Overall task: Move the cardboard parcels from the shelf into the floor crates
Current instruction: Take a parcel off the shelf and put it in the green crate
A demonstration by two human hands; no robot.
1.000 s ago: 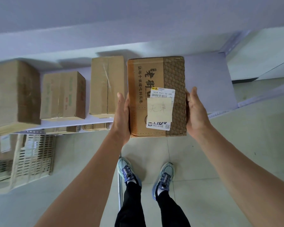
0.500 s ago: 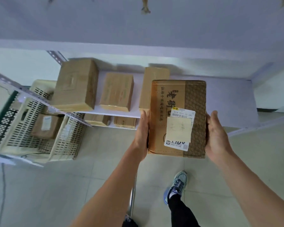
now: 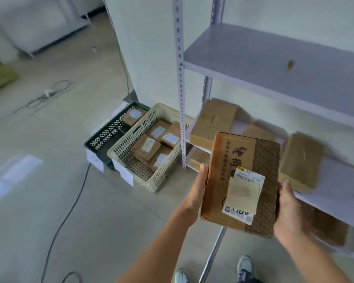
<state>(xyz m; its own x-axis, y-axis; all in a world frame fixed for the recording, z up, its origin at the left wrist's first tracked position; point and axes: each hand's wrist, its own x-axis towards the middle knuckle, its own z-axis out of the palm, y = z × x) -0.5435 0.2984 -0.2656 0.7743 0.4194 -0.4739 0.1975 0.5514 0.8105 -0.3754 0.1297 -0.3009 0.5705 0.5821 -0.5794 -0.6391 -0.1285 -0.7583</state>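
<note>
I carry a cardboard parcel (image 3: 243, 160) with printed characters and a white label between both hands, at waist height in front of the shelf. My left hand (image 3: 198, 190) holds its left side and my right hand (image 3: 288, 211) holds its right side, thumb on top; the fingers underneath are hidden. A cream floor crate (image 3: 119, 152) with several labelled parcels sits to the left of the shelf. A dark green crate (image 3: 106, 133) behind it holds one parcel. More parcels (image 3: 213, 123) (image 3: 300, 160) lie on the grey shelf board (image 3: 335, 176).
A perforated shelf upright (image 3: 181, 99) stands between the cream crate and the shelf parcels. An upper shelf board (image 3: 274, 58) juts out overhead. A black cable (image 3: 70, 211) runs across the floor on the left. My shoes (image 3: 244, 266) show at the bottom.
The view has swung left and the parcel has come away from the shelf in both hands. Both floor crates now show in full.
</note>
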